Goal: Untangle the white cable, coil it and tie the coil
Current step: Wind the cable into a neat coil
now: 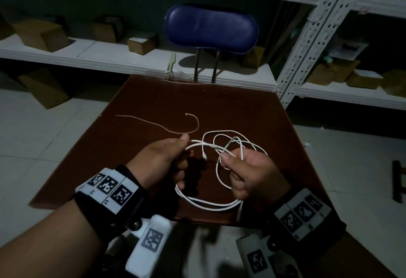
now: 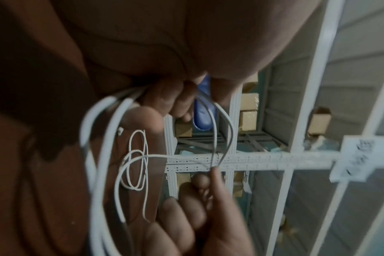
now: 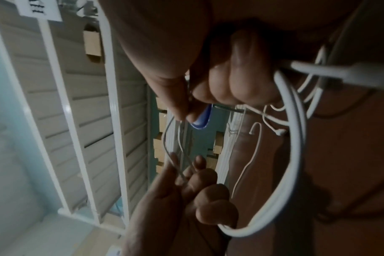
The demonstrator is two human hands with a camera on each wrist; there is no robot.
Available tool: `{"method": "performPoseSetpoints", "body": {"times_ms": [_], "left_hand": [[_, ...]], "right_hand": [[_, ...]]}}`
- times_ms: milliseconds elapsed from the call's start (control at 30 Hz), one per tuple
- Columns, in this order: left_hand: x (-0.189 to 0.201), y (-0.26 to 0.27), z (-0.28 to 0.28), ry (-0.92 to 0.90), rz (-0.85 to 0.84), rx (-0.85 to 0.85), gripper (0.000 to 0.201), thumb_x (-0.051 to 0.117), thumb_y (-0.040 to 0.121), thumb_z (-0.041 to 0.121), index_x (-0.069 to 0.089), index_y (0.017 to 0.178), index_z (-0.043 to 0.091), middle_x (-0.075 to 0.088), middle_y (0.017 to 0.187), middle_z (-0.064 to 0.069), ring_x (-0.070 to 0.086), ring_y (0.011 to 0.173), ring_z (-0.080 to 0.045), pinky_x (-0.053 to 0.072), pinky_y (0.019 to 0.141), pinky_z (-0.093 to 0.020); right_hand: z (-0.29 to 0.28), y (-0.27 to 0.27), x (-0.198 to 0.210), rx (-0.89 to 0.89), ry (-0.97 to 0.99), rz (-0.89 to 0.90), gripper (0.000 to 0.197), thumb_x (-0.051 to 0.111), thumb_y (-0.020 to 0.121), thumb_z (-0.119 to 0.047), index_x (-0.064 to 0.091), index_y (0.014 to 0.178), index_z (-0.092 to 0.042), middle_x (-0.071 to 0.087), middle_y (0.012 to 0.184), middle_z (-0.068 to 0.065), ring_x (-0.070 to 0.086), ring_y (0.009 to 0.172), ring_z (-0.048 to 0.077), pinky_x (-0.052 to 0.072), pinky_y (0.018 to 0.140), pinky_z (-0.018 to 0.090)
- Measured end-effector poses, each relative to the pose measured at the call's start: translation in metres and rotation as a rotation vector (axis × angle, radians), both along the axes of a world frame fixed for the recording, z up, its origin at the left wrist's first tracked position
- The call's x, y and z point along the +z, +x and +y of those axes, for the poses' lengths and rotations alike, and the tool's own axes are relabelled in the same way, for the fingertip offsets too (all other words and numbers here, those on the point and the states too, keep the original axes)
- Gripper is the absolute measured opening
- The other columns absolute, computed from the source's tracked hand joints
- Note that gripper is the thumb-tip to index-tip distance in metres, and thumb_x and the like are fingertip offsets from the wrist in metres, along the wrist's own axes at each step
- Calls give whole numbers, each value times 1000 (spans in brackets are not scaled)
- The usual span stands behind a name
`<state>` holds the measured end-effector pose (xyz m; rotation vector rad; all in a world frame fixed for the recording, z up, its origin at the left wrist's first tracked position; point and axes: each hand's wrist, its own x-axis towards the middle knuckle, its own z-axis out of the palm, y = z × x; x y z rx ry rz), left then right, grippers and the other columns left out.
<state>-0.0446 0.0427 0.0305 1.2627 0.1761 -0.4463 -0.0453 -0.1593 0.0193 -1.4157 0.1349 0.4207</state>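
Note:
The white cable (image 1: 206, 205) hangs in loose, crossed loops between my two hands above the dark brown table (image 1: 136, 106). My left hand (image 1: 186, 145) pinches a bundle of strands between thumb and curled fingers, and the lower loops run out under it. My right hand (image 1: 228, 161) pinches strands on the other side, thumb on top. One plug end (image 1: 204, 157) dangles between the hands. The left wrist view shows the cable (image 2: 94, 138) passing through my left fingers (image 2: 164, 98). In the right wrist view the cable (image 3: 296, 138) runs through my right fingers (image 3: 235, 81).
A thin off-white string (image 1: 167, 128) lies curved on the table beyond my left hand. A second string (image 1: 186, 82) lies at the far edge. Behind the table stand a blue chair back (image 1: 211, 29) and white metal shelves (image 1: 307, 42) with cardboard boxes.

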Motion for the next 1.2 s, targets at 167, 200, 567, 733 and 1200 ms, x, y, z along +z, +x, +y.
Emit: {"method": "performPoseSetpoints", "body": {"times_ms": [167,200,567,733,1200], "left_hand": [[2,-7,0,20,-90,-89,53,79,75,40,57,106,3,58,69,-10,49,55,-26,44,52,-31],[1,-7,2,35,-135,-118,63,83,69,40,56,111,1,61,74,-10,53,59,-27,46,54,-32],[-8,3,-6,225,-119,-118,20,70,85,14,63,81,-4,57,74,-19,55,66,-28,46,63,-32],[-3,3,-11,-238,75,28,19,60,88,15,52,71,11,43,55,-8,58,54,-27,52,67,-37],[4,1,-17,-279,-62,275,32,52,98,35,38,74,20,32,61,-1,26,41,-8,20,35,-13]], "right_hand": [[-1,-5,11,45,-12,28,46,44,97,-11,32,53,-19,22,43,1,18,37,11,10,45,27],[-2,-7,14,45,12,32,47,44,95,-9,32,52,-19,22,44,1,18,40,11,8,48,30],[-10,-6,9,-40,-91,-57,35,58,90,-6,39,61,-12,26,43,2,24,35,12,21,43,23],[-17,-1,-1,-55,-281,-152,37,72,79,-35,52,59,-12,37,39,8,39,32,23,38,47,39],[13,-29,11,224,186,458,55,45,98,-41,44,53,-11,65,93,41,68,65,38,60,59,46]]}}
